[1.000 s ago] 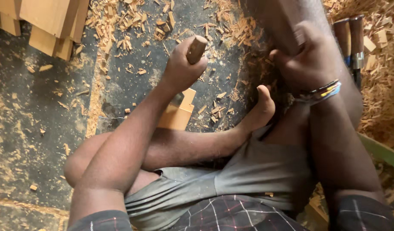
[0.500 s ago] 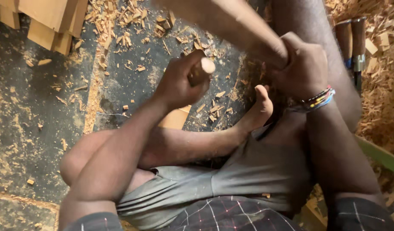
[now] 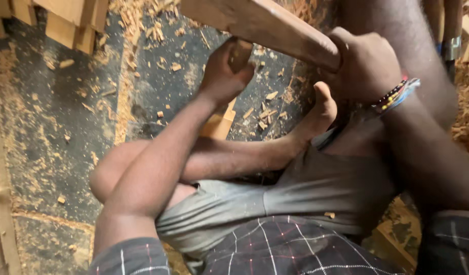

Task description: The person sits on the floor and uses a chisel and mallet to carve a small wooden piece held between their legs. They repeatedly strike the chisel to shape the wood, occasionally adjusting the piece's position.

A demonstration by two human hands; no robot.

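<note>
We wear a dark checked shirt [image 3: 290, 249] with thin white and red lines — its short sleeves [image 3: 130, 257] end above the elbow, leaving our forearms bare. Our shorts [image 3: 295, 188] are plain grey-green cloth. Around the wrist of our right hand [image 3: 369, 66] sits a stack of beaded bracelets [image 3: 395, 94] — red, dark, white and pale blue. Our feet are bare.

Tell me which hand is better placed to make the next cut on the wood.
Left, probably: the left hand grips the tool handle right against the wood piece, while the right hand holds it steady.
</note>
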